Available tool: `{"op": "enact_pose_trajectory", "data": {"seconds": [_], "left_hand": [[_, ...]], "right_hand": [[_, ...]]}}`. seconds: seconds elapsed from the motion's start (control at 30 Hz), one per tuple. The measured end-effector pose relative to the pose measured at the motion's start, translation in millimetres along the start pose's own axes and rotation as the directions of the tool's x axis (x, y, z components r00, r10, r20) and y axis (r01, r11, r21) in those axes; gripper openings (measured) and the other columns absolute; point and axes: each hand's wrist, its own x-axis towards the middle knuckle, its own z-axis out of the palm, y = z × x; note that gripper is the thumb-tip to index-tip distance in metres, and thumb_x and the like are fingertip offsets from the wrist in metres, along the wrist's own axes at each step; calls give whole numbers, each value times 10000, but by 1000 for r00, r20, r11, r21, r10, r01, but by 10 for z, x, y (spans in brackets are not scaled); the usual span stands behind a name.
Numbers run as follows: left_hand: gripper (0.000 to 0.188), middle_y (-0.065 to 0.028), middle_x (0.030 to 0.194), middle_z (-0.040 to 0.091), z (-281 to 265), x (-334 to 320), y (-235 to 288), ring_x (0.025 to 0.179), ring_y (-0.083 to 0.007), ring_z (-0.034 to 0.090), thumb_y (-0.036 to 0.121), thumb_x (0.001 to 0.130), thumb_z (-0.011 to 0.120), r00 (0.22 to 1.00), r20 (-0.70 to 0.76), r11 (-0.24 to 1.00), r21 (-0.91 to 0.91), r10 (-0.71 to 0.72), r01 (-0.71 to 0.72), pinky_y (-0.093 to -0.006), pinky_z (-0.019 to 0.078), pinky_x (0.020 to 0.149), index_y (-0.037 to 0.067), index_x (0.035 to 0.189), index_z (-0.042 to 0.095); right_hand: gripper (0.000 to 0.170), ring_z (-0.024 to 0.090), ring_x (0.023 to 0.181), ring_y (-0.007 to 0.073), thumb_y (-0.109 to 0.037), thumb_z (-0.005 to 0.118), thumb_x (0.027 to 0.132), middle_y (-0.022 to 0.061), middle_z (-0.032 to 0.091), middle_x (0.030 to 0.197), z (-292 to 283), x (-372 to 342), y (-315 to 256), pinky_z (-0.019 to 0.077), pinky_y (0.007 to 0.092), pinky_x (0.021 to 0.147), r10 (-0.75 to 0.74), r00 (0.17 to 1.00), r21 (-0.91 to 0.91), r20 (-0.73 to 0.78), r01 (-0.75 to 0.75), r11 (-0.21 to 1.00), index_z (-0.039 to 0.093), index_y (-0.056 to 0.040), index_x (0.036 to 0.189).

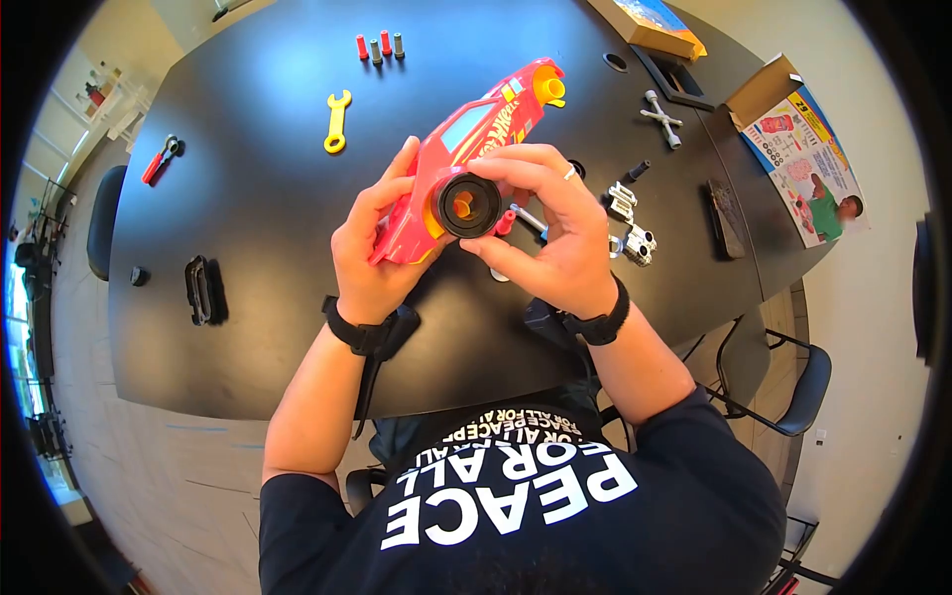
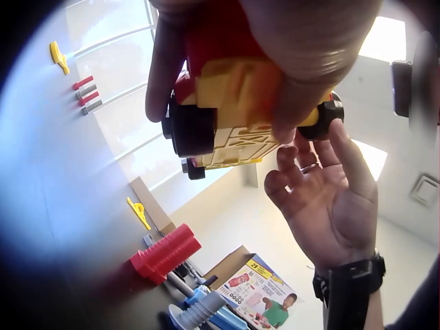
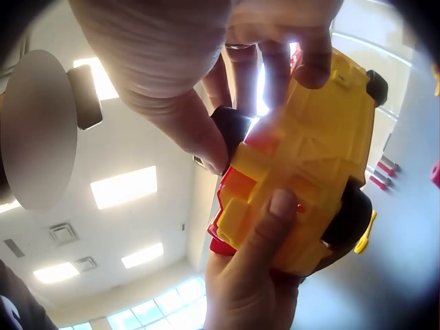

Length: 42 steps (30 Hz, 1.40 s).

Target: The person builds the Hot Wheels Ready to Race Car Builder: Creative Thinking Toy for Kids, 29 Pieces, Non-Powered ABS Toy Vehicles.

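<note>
A red toy car (image 1: 496,117) with a yellow underside (image 3: 313,134) is held up above the table. My left hand (image 1: 374,241) grips its body, thumb across the underside in the right wrist view. My right hand (image 1: 567,230) pinches a black wheel (image 1: 491,210) between thumb and fingers, right at the car's side. A yellow part shows through the wheel's centre. In the left wrist view, another black wheel (image 2: 194,130) sits at the car's opposite side. Below the car stand a red ribbed peg (image 2: 167,253) and a grey ribbed peg (image 2: 199,311).
A yellow wrench (image 1: 337,123), several red and grey pegs (image 1: 376,50) and a red-handled tool (image 1: 161,162) lie across the table. A silver cross wrench (image 1: 661,120), silver engine-like parts (image 1: 637,244) and a printed box (image 1: 799,149) are at right. A black part (image 1: 201,291) lies left.
</note>
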Motion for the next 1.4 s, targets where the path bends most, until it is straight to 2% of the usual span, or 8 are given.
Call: {"op": "enact_pose_trajectory", "data": {"seconds": [0.33,0.47,0.67,0.77,0.83,1.03,1.3,1.4], "left_hand": [[586,-343,1609,528,-38,4,-21,1415,-331,645,0,852,920,1000,-31,1000,11,-2,2,-401,570,1113,4,1349,608],[558,-349,1601,535,-61,11,-58,1417,-322,645,-42,849,891,996,-85,999,37,-4,8,-395,551,1124,3,1327,607],[563,-317,1602,553,-53,14,-120,1388,-290,667,-47,835,901,987,-156,998,27,-47,52,-381,557,1112,5,1314,611],[565,-306,1602,559,-42,6,-118,1371,-286,680,-41,832,908,987,-143,997,1,-76,77,-376,565,1102,12,1314,618],[564,-302,1600,563,-46,-5,-125,1365,-285,685,-37,832,911,989,-128,997,29,-73,78,-374,570,1095,15,1313,621],[543,-363,1603,524,-48,-10,-76,1501,-309,565,-83,870,855,991,-70,993,23,-115,117,-400,507,1169,7,1338,595],[559,-355,1599,534,-51,-18,-70,1498,-317,569,-55,860,878,991,-60,991,57,-122,125,-399,508,1169,10,1339,597],[563,-357,1598,533,-47,-20,-78,1477,-315,590,-51,858,881,993,-56,992,70,-101,105,-402,513,1165,10,1340,599]], "right_hand": [[568,671,1052,220,-65,927,785,96,679,1297,-109,9,-39,572,331,860,-26,999,-203,-36,18,979,747,-78,1324],[305,666,846,156,27,755,895,55,748,1105,-558,-61,271,519,301,743,234,955,-330,-184,-284,900,764,-59,1188],[361,712,1095,365,-8,846,834,145,755,1206,-840,-212,677,576,435,949,490,870,-661,56,-336,671,759,-40,1183],[407,709,1146,375,-36,885,794,137,755,1219,-764,-214,818,576,443,981,528,825,-658,203,-284,697,760,-41,1181],[435,689,927,293,-28,883,795,90,752,1157,-732,-260,924,578,412,855,479,851,-673,214,-227,704,754,-65,1209],[358,711,1113,349,-63,856,818,108,745,1153,-702,-182,893,588,458,976,572,780,-770,256,-193,608,786,-81,1168],[260,771,883,297,62,715,900,137,771,1054,-834,-157,809,621,354,826,453,890,-545,56,-353,760,780,2,1145],[275,794,1050,224,167,652,994,100,764,1077,-788,-75,527,650,320,908,526,850,197,17,-518,832,723,77,1244]]}}
